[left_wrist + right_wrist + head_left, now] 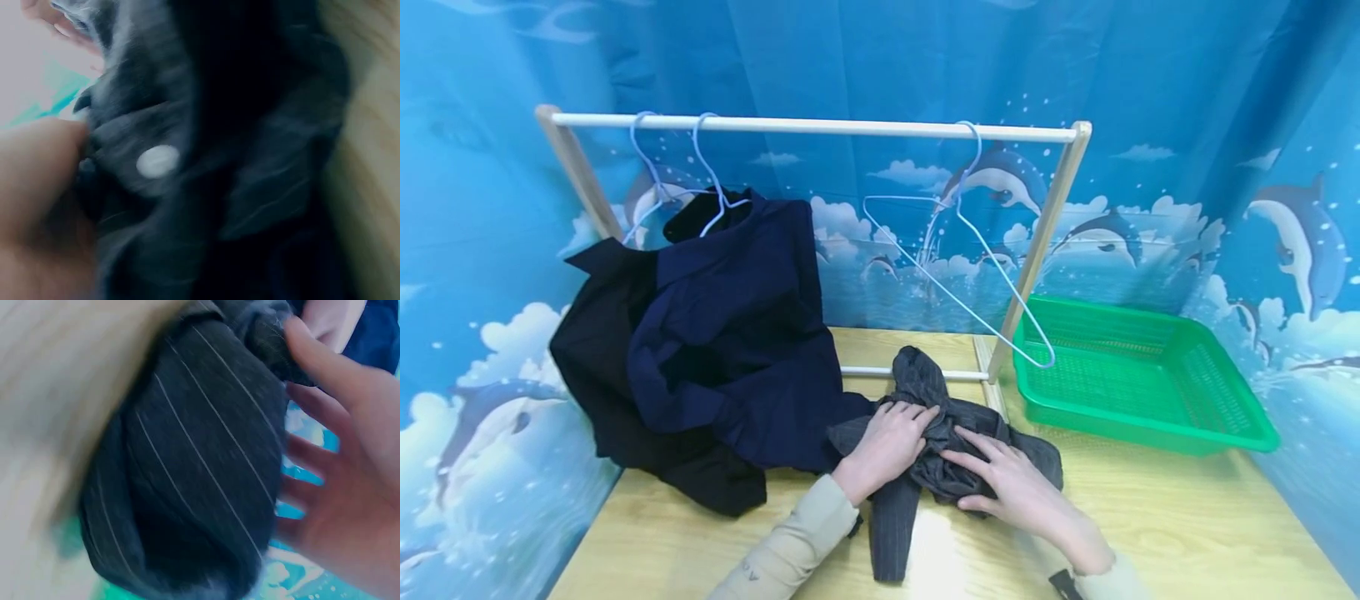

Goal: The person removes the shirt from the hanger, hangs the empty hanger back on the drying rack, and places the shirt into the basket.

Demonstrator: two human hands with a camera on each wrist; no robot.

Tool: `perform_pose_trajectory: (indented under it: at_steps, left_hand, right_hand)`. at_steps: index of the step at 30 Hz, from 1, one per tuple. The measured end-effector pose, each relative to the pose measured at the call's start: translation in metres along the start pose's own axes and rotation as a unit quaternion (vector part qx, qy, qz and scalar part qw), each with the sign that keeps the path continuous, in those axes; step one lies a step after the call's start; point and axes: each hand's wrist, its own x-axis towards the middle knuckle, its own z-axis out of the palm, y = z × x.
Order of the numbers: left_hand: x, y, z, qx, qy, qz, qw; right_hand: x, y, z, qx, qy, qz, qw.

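A dark grey pinstriped shirt (895, 529) lies bunched on the table below the rack, one sleeve stretching toward the front edge. A white button (158, 161) shows on its cloth in the left wrist view. My left hand (886, 442) holds the middle of the bundle, fingers bent into the folds. On its right side, my right hand (1011, 487) touches the shirt with fingers spread. In the right wrist view the striped cloth (212, 425) hangs beside the fingers of my right hand (350, 469). The left fingertips are partly hidden in the fabric.
A clothes rack (820, 126) stands behind, with a navy garment (737, 333) and a black garment (595, 333) hanging at left. One bare hanger (992, 250) hangs at right. Beside the rack sits a green basket (1150, 433). A dolphin-print curtain (910, 50) surrounds the table.
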Motion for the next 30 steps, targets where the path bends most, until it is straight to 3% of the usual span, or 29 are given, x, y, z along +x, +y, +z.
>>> perform_pose_trajectory:
  at_steps: [4, 6, 9, 11, 15, 18, 23, 30]
  left_hand:
    - [-0.005, -0.006, -0.001, -0.019, -0.044, 0.000, 0.9988]
    - [-0.007, -0.009, -0.007, -0.044, -0.067, 0.008, 0.9968]
    - [-0.011, -0.014, -0.014, -0.080, -0.097, 0.021, 0.9918]
    - [-0.015, -0.018, -0.015, -0.088, -0.096, 0.029, 0.9910]
    - [-0.014, -0.024, -0.007, -0.033, -0.082, 0.025, 0.9958]
    - [-0.007, -0.024, 0.005, 0.005, -0.098, -0.002, 0.9952]
    - [0.006, -0.024, 0.015, -0.001, -0.124, -0.021, 0.9920]
    - [0.009, -0.021, 0.017, -0.005, -0.077, -0.008, 0.9970]
  right_hand:
    - [0.003, 0.008, -0.011, -0.031, 0.071, -0.018, 0.997]
    - [0.009, 0.014, -0.014, -0.057, 0.075, -0.020, 0.995]
    - [0.021, 0.024, -0.014, -0.085, 0.027, -0.020, 0.996]
    - [0.028, 0.030, -0.009, -0.081, -0.011, -0.015, 0.997]
    - [0.041, 0.040, 0.005, -0.064, -0.059, -0.013, 0.996]
    - [0.046, 0.045, 0.012, -0.060, -0.074, -0.013, 0.995]
    - [0.049, 0.050, 0.014, -0.053, -0.091, -0.016, 0.994]
    - [0.052, 0.055, 0.017, -0.020, -0.100, -0.002, 0.995]
